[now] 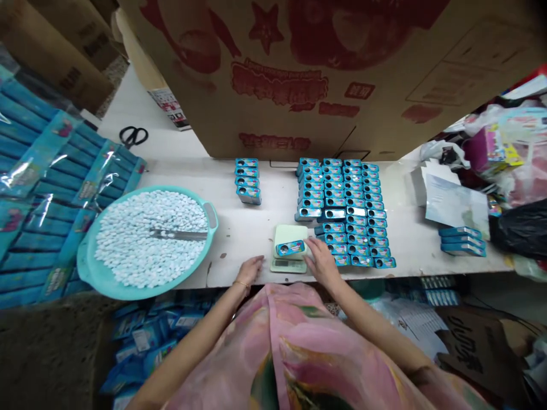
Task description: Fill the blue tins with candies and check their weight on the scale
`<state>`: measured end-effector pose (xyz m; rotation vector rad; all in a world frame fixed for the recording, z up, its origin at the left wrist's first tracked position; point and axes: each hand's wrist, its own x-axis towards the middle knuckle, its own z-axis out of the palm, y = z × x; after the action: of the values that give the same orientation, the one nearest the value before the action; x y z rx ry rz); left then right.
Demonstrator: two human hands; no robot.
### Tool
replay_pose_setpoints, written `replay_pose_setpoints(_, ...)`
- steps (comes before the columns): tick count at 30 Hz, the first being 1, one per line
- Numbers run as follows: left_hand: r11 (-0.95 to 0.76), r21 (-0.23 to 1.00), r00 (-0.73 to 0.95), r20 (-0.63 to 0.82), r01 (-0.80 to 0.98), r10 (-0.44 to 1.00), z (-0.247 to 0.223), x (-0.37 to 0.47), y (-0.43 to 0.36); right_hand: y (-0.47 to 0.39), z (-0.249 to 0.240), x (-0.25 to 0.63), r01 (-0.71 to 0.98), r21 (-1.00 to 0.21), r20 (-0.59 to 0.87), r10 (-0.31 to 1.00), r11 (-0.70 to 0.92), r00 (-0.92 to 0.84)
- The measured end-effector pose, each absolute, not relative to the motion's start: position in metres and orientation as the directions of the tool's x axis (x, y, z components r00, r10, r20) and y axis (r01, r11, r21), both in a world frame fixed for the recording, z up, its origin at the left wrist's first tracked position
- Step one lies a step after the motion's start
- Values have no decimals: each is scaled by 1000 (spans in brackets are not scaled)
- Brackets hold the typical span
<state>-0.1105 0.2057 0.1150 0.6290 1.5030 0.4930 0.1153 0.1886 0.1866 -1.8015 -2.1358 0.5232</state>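
A small blue tin (290, 247) lies on a pale green scale (290, 233) near the table's front edge. My right hand (321, 261) is at the scale's right side, its fingertips at the right end of the tin, thumb and fingers apart. Left of the scale, my left hand (251, 270) rests at the table edge; its fingers are close together and whether they hold anything is hidden. Rows of blue tins (355, 210) stand to the right, and a short row of tins (248, 181) stands behind the scale to the left.
A turquoise basin (209, 213) of white tablets with a metal scoop (183, 234) stands at the left. Black scissors (133, 136) lie behind it. A large cardboard box (299, 125) borders the table's back. Three blue packs (462, 241) and plastic bags are at the right.
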Motion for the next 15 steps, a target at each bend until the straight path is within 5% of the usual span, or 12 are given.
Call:
replay_pose_setpoints(7,647,762,-85,-647,-29,758,170,-97,197,236,194,135,741,-544,1,884,393,-468)
replay_pose_setpoints(10,321,884,14,-346,339,938,201,-78,204,225,192,149,705,-597,59,898,382,-437)
replay_pose_setpoints(12,58,797,147,-182,602,972,215,-66,210,215,192,158,684,-626,100,909,374,-406)
replay_pose_setpoints(15,-154,557,279,-146,816,949,222,-52,216,204,193,170,669,-640,145,915,377,-377)
